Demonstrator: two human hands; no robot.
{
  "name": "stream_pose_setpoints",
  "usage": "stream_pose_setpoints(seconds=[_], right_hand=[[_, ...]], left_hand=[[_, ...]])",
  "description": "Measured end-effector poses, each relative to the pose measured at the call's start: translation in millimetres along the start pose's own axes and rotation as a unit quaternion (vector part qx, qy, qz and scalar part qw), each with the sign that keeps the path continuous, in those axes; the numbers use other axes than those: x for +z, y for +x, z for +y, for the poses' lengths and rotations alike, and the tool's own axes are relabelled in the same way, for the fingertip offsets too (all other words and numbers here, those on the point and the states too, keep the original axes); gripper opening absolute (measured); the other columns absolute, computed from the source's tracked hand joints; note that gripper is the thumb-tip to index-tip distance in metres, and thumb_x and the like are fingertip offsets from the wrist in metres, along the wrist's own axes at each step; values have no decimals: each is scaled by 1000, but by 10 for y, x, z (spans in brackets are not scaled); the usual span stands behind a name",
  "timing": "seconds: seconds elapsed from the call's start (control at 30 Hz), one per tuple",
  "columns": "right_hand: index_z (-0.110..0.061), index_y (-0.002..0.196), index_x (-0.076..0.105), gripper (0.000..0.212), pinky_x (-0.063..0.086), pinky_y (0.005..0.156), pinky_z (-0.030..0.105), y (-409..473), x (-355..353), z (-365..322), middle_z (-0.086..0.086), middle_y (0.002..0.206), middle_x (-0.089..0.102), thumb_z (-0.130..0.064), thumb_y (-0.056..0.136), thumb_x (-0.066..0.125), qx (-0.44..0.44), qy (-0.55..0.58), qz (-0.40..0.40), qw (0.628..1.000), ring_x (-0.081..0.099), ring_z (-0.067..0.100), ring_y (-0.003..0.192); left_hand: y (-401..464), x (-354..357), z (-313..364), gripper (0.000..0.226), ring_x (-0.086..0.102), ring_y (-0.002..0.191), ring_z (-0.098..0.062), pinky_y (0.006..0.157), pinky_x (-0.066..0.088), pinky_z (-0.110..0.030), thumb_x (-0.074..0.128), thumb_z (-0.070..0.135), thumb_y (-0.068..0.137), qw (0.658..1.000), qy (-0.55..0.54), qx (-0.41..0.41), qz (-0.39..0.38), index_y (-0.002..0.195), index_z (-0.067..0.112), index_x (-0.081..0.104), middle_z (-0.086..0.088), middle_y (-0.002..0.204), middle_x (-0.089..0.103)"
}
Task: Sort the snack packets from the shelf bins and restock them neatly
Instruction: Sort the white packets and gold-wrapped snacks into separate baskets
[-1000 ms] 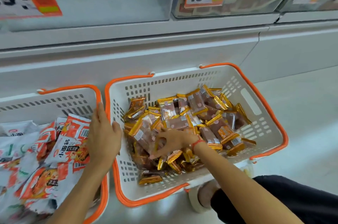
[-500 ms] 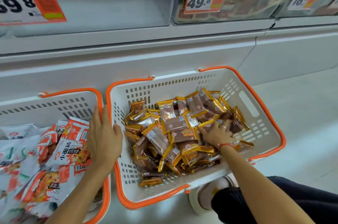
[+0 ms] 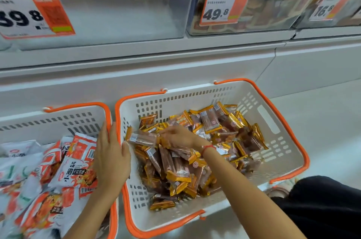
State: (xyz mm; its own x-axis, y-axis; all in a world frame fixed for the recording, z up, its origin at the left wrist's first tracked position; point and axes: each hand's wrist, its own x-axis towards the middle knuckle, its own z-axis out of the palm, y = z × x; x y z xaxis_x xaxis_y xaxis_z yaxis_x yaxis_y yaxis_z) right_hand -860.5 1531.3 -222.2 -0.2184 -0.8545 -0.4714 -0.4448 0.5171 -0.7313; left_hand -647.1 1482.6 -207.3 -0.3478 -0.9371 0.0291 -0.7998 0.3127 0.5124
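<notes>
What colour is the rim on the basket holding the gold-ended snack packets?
Orange, on a white slotted basket; the head view shows it plainly.

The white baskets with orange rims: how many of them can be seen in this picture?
2. The left basket, cut off by the frame edge, holds white and orange packets; the right basket beside it holds gold-edged brown packets. More may lie outside the view.

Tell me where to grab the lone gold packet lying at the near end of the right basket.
Probably pinch the gold packet across its short width, coming straight down from above. It lies flat on the right basket's floor, apart from the pile, long side running left-right; the near wall leaves little room for a side approach.
</notes>
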Motion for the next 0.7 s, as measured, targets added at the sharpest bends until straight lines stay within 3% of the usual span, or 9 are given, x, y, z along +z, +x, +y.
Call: stream_pose_setpoints(seconds=[0.07,0.17,0.23,0.3,0.37,0.43,0.5,0.63,0.7], right_hand=[[-17,114,68,25,53,81,34,-153,-265,96,11,113,69,-13,95,51,-10,3,107,994,64,21,93],[-13,114,66,23,52,78,38,-141,-604,474,11,105,70,-21,95,53,33,-98,276,956,64,29,94],[-8,116,62,32,49,85,41,-128,-800,752,16,114,65,-31,95,53,61,-174,333,925,59,35,105],[-5,127,53,45,40,101,47,-128,-991,969,22,127,57,-35,94,55,90,-237,329,910,45,40,123],[-6,142,37,63,28,112,52,-109,-1111,1165,25,143,41,-40,93,56,140,-239,275,921,27,40,139],[-13,151,22,76,18,117,53,-92,-1179,1311,20,158,17,-52,92,51,175,-233,226,930,12,38,146],[-21,153,15,81,17,116,53,-37,-1201,1420,14,161,6,-63,90,47,197,-222,201,933,14,41,144],[-22,153,14,92,30,111,55,-5,-986,1357,18,155,26,-76,83,41,222,-94,185,953,35,46,134],[-23,149,22,93,36,106,54,-41,-744,1317,18,144,45,-80,77,40,178,-65,165,968,43,46,128]], left_hand=[[5,-14,-4,62,17,147,-28,113,30,-49,50,19,98,1000,-5,0,-3,153,14,22,-7,161,15],[1,-23,19,62,20,146,-28,112,31,-47,51,17,98,1000,-3,-10,3,153,15,23,-6,161,17],[-11,-37,51,61,22,145,-28,112,29,-46,51,17,97,1000,11,-13,13,153,13,25,-6,160,19],[-4,-48,81,61,22,145,-29,113,28,-47,52,17,97,999,25,-21,19,152,12,26,-7,160,20],[-14,-37,86,61,22,145,-29,112,28,-49,52,18,97,999,35,-28,18,152,13,26,-7,159,21],[-17,-31,75,62,22,145,-29,112,28,-50,52,20,97,999,37,-34,18,153,15,26,-7,159,22],[-12,-30,56,61,20,145,-27,113,26,-49,53,21,97,998,31,-40,23,152,16,27,-6,159,22],[-3,-24,59,61,20,145,-27,115,23,-51,57,21,95,998,31,-48,38,150,15,32,-7,157,27],[1,-21,70,60,25,142,-31,114,25,-53,60,17,92,997,52,-40,47,147,9,37,-11,154,31]])
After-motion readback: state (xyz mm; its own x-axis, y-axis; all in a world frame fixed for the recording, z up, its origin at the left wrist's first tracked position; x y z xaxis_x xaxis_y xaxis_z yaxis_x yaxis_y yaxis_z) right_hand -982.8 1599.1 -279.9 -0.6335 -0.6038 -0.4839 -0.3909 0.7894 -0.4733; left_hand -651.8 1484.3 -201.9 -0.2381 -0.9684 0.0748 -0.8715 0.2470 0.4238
